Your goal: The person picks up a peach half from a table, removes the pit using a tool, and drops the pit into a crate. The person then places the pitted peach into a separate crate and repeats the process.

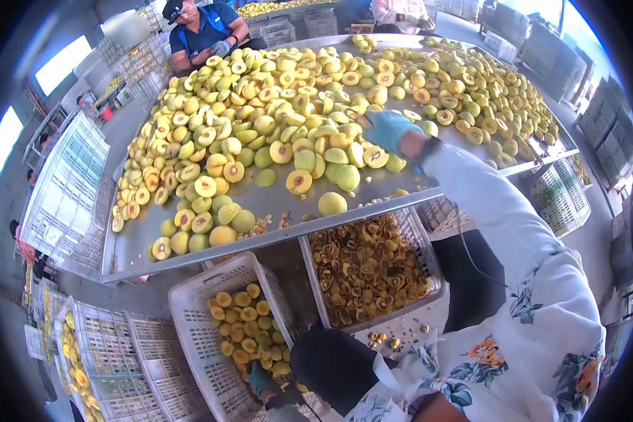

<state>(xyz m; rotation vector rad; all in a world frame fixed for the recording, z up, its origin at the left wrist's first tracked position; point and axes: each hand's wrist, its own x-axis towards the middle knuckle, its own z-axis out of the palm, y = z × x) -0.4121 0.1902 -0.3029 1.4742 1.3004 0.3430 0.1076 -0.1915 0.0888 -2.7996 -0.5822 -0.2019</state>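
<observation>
Halved yellow-green fruit (281, 151) lies heaped over a metal table (281, 204). My right hand (390, 131), in a blue-green glove, reaches over the table at the edge of the heap; its fingertips are among the fruit, and what they hold, if anything, is hidden. Low in the view, my left hand (261, 380), in a dark green glove, is inside a white crate (183, 302) beside fruit halves (246, 323). Its fingers are partly hidden, so its grip is unclear. Another white crate (436, 285), full of brownish fruit pieces (366, 267), stands under the table's front edge.
Across the table a person in a dark shirt (207, 35) works with gloved hands; another person in a light top (403, 15) is at the far edge. Stacked crates (63, 190) stand at the left, with more crates (559, 193) at the right.
</observation>
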